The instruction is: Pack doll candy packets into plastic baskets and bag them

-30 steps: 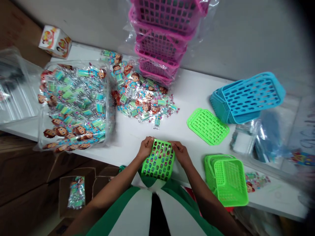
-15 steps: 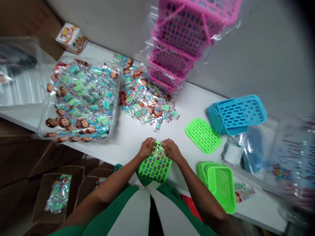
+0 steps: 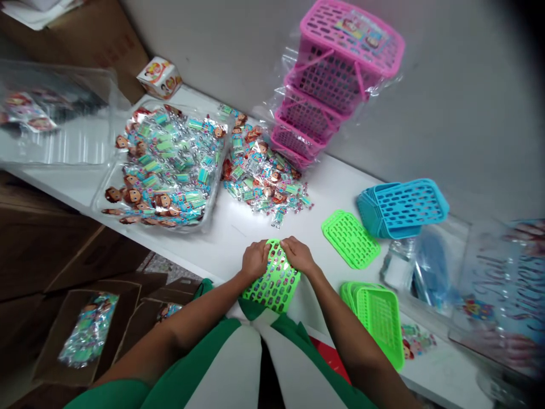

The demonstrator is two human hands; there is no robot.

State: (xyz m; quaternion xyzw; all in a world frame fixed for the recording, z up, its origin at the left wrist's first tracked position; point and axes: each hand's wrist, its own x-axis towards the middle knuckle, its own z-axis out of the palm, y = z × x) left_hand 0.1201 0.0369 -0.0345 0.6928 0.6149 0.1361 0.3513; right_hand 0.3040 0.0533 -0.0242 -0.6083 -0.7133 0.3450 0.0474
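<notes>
Between 3 and 4 o'clock I read "Nail Stickers" on clear plastic (image 3: 498, 304). At 10 o'clock, red print (image 3: 114, 52) on carton (image 3: 83, 37): illegible to me.

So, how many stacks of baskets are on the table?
3: the pink stack at the back, the blue stack on the right, and the green stack at the front right. The held basket is separate.

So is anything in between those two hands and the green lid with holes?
Nothing that I can see. The left hand and the right hand are both right on the far end of the green lid. The pile of small packets lies farther back.
</notes>
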